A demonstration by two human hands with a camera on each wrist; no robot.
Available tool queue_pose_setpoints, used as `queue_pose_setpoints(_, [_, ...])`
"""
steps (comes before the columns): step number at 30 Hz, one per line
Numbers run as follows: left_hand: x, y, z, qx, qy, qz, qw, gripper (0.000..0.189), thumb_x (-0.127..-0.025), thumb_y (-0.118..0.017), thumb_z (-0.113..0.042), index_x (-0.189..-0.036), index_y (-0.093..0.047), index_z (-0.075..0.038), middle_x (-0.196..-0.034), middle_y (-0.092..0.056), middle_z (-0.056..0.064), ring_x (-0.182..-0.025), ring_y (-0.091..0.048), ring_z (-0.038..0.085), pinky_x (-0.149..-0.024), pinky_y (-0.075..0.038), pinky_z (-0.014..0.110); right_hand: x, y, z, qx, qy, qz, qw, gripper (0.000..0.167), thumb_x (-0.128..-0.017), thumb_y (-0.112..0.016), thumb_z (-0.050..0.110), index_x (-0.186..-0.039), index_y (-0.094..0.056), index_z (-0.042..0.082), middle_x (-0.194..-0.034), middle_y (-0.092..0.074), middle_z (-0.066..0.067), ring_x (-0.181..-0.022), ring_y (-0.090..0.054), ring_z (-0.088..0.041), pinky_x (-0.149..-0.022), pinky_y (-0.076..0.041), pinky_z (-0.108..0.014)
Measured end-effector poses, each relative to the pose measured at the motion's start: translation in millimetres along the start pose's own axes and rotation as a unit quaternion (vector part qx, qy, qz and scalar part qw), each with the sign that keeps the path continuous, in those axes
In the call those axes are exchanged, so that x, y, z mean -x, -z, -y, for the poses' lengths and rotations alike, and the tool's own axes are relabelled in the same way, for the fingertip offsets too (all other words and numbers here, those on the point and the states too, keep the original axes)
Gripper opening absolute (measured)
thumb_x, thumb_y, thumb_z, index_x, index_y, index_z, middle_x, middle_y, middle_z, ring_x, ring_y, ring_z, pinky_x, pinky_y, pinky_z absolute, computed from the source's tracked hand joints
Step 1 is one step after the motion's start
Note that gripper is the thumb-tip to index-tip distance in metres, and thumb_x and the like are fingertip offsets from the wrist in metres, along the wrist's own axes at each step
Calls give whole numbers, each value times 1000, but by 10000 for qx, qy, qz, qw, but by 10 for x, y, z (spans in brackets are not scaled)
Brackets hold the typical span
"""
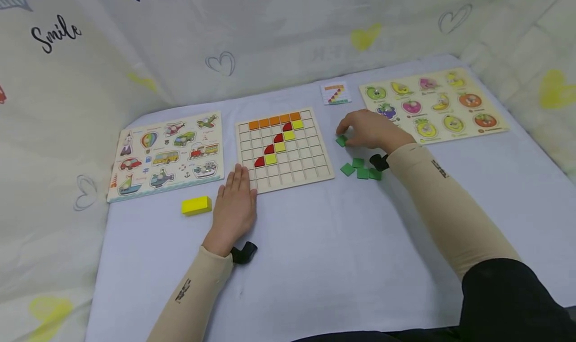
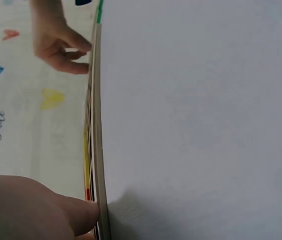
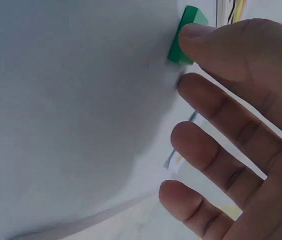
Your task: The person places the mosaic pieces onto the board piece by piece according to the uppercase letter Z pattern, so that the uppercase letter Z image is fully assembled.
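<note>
My right hand has its thumb and a finger at a small green square tile, pinching it close over the table; in the right wrist view the thumb lies on the green tile and the other fingers spread loosely. Just nearer lie several more green tiles. My left hand rests with straight fingers at the lower left corner of a wooden grid board. Orange squares line the board's top row, and red quarter-round pieces beside yellow squares step down diagonally.
A yellow block lies left of the left hand. The vehicle puzzle board is at the left, the fruit puzzle board at the back right. A pattern card with a similar coloured design lies behind the right hand.
</note>
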State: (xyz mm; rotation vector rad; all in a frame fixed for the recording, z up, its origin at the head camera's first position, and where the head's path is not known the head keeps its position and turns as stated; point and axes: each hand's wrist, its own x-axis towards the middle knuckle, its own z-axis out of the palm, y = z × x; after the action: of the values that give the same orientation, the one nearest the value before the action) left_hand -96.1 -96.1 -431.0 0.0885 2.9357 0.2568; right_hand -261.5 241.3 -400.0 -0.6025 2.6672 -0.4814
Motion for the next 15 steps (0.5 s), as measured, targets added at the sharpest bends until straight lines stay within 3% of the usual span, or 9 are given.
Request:
queue_pose_setpoints(6, [15,2,22,35,-14,-65,10000,68,-112,-39,-35,-166,-13,-2,-176,-9,16,-163,-16,38,-129,-21,62,-12,-46,17,140,325,-114,9993,31,-91,-73,8,-122,-77,10,-135,-68,-12,-134,-56,-33,-118,-42,-53])
queue_pose_setpoints(15, [9,15,27,41,5,-67,10000,69,-111,-41,-36,-166,-14,-3,-176,-11,15,-163,-17,37,-130,-21,60,45,-84,-23,277,147,-253,9992,29,-88,-74,13,-117,-77,9,-122,-73,-11,-119,-61,-31,-109,-48,-53])
